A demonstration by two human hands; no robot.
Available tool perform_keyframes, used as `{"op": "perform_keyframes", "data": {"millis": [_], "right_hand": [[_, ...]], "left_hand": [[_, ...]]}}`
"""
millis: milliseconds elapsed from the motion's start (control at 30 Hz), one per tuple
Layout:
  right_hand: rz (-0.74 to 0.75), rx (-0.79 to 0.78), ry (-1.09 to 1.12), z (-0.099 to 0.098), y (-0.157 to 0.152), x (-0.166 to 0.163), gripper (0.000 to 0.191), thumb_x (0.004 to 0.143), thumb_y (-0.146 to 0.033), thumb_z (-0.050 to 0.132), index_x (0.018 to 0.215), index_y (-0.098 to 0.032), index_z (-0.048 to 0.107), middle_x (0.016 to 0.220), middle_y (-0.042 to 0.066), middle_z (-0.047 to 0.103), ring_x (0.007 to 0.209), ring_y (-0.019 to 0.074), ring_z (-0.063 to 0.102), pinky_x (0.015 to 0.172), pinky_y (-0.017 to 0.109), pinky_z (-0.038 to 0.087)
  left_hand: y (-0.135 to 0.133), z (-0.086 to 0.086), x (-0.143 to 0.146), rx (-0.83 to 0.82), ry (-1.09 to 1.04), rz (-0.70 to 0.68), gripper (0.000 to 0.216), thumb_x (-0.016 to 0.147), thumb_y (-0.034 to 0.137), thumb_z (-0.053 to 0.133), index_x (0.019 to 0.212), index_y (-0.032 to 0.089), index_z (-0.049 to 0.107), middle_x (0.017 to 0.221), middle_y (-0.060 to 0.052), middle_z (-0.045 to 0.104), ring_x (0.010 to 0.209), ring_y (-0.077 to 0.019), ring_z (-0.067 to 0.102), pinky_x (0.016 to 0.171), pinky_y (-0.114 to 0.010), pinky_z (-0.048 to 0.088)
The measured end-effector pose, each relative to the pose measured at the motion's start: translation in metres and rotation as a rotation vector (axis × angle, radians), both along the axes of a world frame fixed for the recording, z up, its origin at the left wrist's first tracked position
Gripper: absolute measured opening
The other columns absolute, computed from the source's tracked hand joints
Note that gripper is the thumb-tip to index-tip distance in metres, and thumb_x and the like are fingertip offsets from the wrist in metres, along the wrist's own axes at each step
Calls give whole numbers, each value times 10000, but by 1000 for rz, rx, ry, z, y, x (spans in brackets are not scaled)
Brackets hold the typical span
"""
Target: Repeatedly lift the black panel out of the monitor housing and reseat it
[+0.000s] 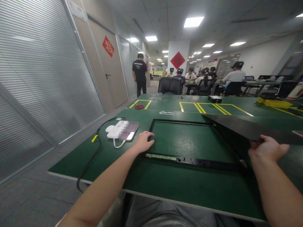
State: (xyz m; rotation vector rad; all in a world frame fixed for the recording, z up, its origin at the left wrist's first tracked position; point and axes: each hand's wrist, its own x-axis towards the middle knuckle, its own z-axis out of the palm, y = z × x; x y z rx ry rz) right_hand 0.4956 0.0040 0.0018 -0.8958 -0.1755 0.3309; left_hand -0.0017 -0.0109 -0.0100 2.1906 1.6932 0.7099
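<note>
A thin black rectangular frame (187, 160) lies flat on the green table (165, 183) in front of me. My left hand (142, 142) rests on the frame's near left corner with its fingers curled over the edge. My right hand (267, 148) grips the near edge of a large dark panel (246, 127), which is lifted and tilted above the frame's right side.
A phone (129, 131) and white charger (113, 130) with a black cable lie left of the frame. Red scissors (139, 106), a black box (215, 99) and a yellow tray (274, 102) sit farther back. Several people sit at far tables; one person stands by the left wall.
</note>
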Motion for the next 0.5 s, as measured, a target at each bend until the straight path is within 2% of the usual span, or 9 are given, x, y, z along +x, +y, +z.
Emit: {"op": "perform_keyframes", "data": {"millis": [133,233,333,500], "right_hand": [[77,-58,37,-2,0,1,599,580,53,554,1053,-282,405,1153,-60,618,906,110,698,638,225,616],[152,-134,93,-4,3,1,630,590,71,553,1070,-297,377,1186,-59,610,880,103,709,642,233,626],[163,-206,155,-6,6,1,641,591,94,555,1056,-304,366,1246,-58,580,839,77,703,629,216,616],[169,-204,215,-10,9,5,652,568,143,553,1013,-298,374,1180,-73,586,830,73,706,673,251,618]], "left_hand": [[0,-1,0,2,1,9,370,850,232,641,1194,141,744,1291,-165,694,1248,-324,623,1130,-441,446],[0,-1,0,12,-2,2,356,846,232,645,1176,154,751,1277,-161,702,1242,-327,628,1126,-450,448],[-1,-1,-1,25,-10,-2,342,839,234,650,1159,174,757,1266,-149,710,1231,-326,631,1126,-459,445],[-2,0,0,27,-21,-2,340,823,227,661,1146,188,761,1240,-140,720,1212,-323,638,1119,-461,450]]}}
